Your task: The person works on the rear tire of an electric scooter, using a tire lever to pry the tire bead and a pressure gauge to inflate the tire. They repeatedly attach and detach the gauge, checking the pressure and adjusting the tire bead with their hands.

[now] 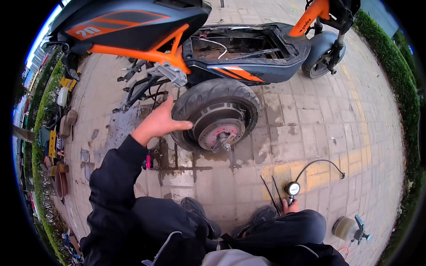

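A wheel (213, 117) with a black tyre and a pinkish brake disc stands on the paving beside the orange and dark grey scooter (239, 73). My left hand (157, 120) is at its left side, the thumb reaching over the sidewall. Thumb and index finger are spread around the tyre's edge; the other fingers are hidden. Low on the right, my right hand (291, 207) is closed around a tyre pressure gauge (292, 189) with a round dial. A black hose (320, 161) curves from the gauge to the right, its end free of the tyre.
Two thin dark rods (271, 194), apparently tyre levers, lie left of the gauge. A spray bottle (348, 229) lies at the lower right. Something pink (148, 162) rests below my left wrist. Boxes (53, 144) and other items line the left hedge; another hedge (392, 57) borders the right.
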Action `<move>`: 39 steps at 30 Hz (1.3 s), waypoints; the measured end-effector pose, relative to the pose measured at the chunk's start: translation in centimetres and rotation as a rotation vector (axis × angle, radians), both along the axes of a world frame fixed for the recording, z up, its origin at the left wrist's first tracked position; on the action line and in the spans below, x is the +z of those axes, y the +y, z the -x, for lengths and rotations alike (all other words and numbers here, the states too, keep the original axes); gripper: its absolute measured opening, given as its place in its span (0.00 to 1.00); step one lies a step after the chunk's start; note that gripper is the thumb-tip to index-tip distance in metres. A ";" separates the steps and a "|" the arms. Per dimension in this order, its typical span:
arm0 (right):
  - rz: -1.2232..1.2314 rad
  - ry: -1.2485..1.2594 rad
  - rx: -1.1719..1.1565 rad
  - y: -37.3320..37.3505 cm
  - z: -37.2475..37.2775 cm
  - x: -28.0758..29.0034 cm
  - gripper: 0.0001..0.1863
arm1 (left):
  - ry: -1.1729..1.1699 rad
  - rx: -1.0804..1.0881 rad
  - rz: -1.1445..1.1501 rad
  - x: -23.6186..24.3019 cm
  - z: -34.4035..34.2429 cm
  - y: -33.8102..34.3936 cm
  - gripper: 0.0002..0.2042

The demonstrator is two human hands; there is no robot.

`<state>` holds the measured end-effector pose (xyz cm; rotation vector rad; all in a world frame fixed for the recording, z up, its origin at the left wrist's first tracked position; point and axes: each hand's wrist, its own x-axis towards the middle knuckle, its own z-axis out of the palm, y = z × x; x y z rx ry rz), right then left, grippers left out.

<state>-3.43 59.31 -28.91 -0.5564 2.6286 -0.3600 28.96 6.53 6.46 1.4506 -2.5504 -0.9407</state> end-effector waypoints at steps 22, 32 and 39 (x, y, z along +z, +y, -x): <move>0.434 -0.334 0.748 -35.5 3.6 21.9 0.16 | -0.033 -0.436 0.148 4.1 0.6 11.8 0.41; 0.915 -0.920 -0.097 -41.0 -2.4 18.1 0.13 | -0.023 -0.475 0.032 3.2 -0.3 13.8 0.40; 1.184 -0.397 0.049 -41.3 -6.4 16.9 0.18 | 0.003 -0.537 0.023 3.7 -0.8 13.2 0.39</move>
